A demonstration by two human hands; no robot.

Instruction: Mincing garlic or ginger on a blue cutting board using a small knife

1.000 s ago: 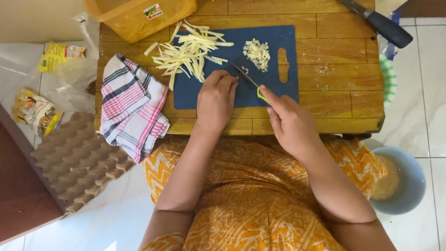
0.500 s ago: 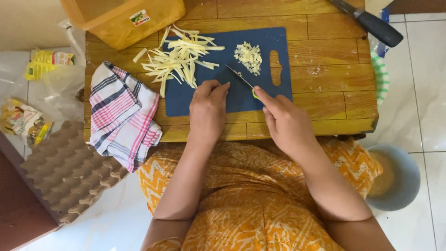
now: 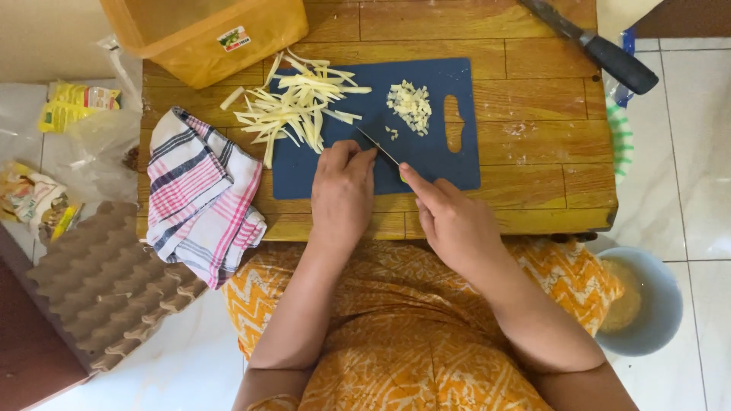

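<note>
I sat at a low wooden table (image 3: 533,129) on white tiles. My right hand (image 3: 457,221) gripped a small knife (image 3: 378,146) on the blue plastic cutting board (image 3: 434,156); my left hand (image 3: 343,190) pressed curled fingers beside the blade. Pale strips (image 3: 297,106) lay at eleven o'clock, a striped cloth (image 3: 198,194) at nine.

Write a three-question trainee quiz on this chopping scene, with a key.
1. True or false: the right hand holds a small knife over the blue cutting board.
2. Which lies nearer the board's handle slot: the pale strips or the diced pile?
3. What lies at the left of the wooden table, beside the left hand?

Key: 1 true; 2 the diced pile; 3 a striped cloth.
</note>
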